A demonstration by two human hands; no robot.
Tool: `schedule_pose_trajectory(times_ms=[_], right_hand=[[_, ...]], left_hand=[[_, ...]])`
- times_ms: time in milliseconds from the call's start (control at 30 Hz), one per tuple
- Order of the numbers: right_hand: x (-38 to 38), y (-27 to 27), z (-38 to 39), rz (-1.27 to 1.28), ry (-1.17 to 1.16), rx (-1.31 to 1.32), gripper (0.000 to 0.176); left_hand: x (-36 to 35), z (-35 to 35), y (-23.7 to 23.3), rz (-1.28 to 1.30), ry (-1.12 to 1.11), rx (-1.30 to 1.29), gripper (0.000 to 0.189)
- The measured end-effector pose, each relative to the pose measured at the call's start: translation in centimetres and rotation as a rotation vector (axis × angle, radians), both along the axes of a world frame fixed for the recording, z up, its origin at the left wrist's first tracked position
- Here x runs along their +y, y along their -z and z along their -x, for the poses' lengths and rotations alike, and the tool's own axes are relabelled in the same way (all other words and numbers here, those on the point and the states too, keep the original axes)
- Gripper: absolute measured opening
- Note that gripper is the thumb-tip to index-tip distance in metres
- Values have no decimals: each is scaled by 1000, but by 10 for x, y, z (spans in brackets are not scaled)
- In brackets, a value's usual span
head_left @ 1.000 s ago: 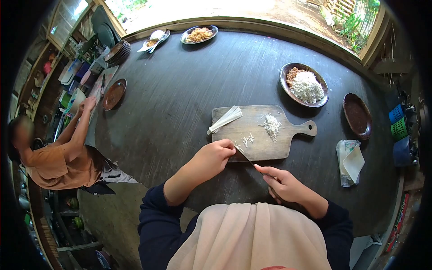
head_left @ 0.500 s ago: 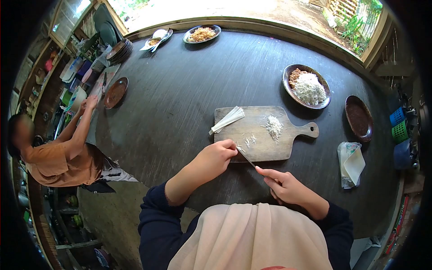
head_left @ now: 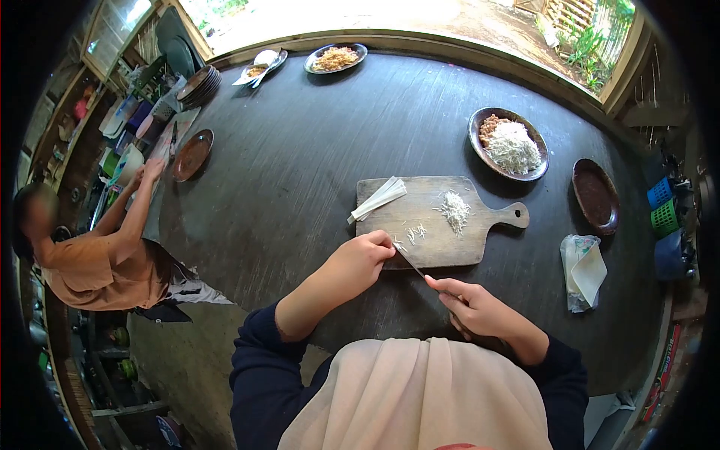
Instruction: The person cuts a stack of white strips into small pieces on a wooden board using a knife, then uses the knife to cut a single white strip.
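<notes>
A wooden cutting board (head_left: 472,247) with a handle lies on the dark table in front of me. My right hand (head_left: 476,306) is closed round the handle of a knife (head_left: 410,261), whose blade reaches over the board's near edge. Close to the blade tip, at the board's near left corner, the fingers of my left hand (head_left: 360,262) are pinched together; what they hold is hidden. White flat strips (head_left: 379,199) lie at the board's upper left. A pile of thin white slivers (head_left: 454,212) sits near the handle, with a few loose slivers (head_left: 415,233) nearer the knife.
Beyond the board stands a plate of white shreds (head_left: 514,148). An oval brown dish (head_left: 596,196) and a plastic packet (head_left: 583,274) are at the right. Two food plates stand far back. At the left, a co-worker (head_left: 105,262) works beside another oval dish (head_left: 193,155).
Both hands keep nearly the same pose, with the knife between them. The board and dishes appear shifted very slightly left in view.
</notes>
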State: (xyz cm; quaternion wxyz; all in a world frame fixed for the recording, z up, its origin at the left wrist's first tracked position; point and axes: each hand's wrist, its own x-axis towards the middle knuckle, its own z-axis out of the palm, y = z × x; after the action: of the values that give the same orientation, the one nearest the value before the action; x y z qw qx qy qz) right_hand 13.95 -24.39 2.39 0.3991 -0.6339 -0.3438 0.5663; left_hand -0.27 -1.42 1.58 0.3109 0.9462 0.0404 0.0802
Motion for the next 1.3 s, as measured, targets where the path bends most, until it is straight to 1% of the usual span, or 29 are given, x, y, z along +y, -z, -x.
schedule_pose_trajectory(times_ms=[67, 133, 267, 567, 633, 667, 733, 867, 933, 1033, 1167, 1233, 1300], right_hand=[[0, 1, 2, 4, 20, 22, 41], [2, 5, 4, -24, 70, 115, 41], [1, 12, 2, -77, 90, 145, 42], [1, 6, 1, -49, 49, 106, 42], [1, 4, 1, -29, 26, 15, 41], [1, 0, 1, -29, 27, 15, 41], [2, -10, -1, -6, -29, -147, 41], [-3, -12, -10, 16, -62, -125, 41], [-2, -14, -11, 73, -48, -74, 41], [1, -12, -3, 19, -25, -108, 40], [-1, -12, -5, 18, -24, -100, 40], [-5, -6, -7, 25, -13, -14, 40], [-3, -5, -4, 0, -19, -28, 40]], left_hand=[[-1, 0, 0, 4, 11, -5, 17], [-1, 0, -1, 3, 0, 12, 17], [-1, 0, 0, 11, -5, 3, 18], [-1, 0, 0, 6, 0, 4, 17], [-2, 0, -2, 2, 0, 1, 17], [-2, 0, -2, 2, 1, 1, 17], [-2, 0, -2, 3, -4, 9, 17], [-2, 0, 1, 5, -16, 4, 16], [-3, 0, 2, 6, -21, 17, 15], [-2, 0, 1, -9, -5, 15, 15], [-1, 0, 1, -21, 4, 2, 15], [-3, 0, 0, 12, -19, 18, 15], [-2, 0, 1, -6, -15, 15, 16]])
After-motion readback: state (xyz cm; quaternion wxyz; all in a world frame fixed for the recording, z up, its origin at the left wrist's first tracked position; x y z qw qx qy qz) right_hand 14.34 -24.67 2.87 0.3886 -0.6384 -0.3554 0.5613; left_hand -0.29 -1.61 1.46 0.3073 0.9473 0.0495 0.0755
